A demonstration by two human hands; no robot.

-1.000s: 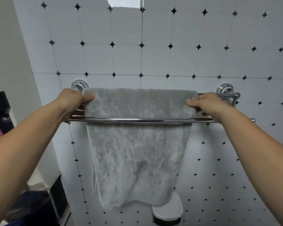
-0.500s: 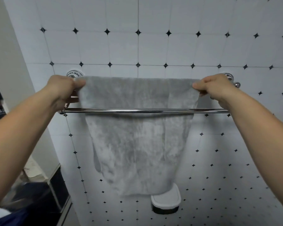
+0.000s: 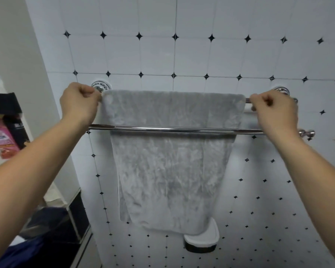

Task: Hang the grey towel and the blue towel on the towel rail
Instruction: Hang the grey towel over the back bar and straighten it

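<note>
Left hand: curled into a loose fist, with thumb and forefinger closed at the top left corner of the grey towel, which seems to be pinched there.
Right hand: fingers curled just beside the top right corner. A short bare stretch of bar shows between fingertips and cloth, so whether anything is held cannot be told.
Grey towel: draped over the back bar of the towel rail. It hangs down behind the front bar, and its lower edge ends just above a white dish on the wall.
Blue towel: not on the rail. A dark blue cloth at the lower left may be it, though this is not certain.
Step in hand: judged to be the squaring-up of the grey towel.
Done well: both top corners should be drawn outward evenly so the fold lies flat along the bar. The cloth should be left hanging in balance before it is let go.
Risk: if one side is tugged harder, the towel may be dragged askew or slid off the bar.
Left to do: the front bar is best kept free for the blue towel.
</note>
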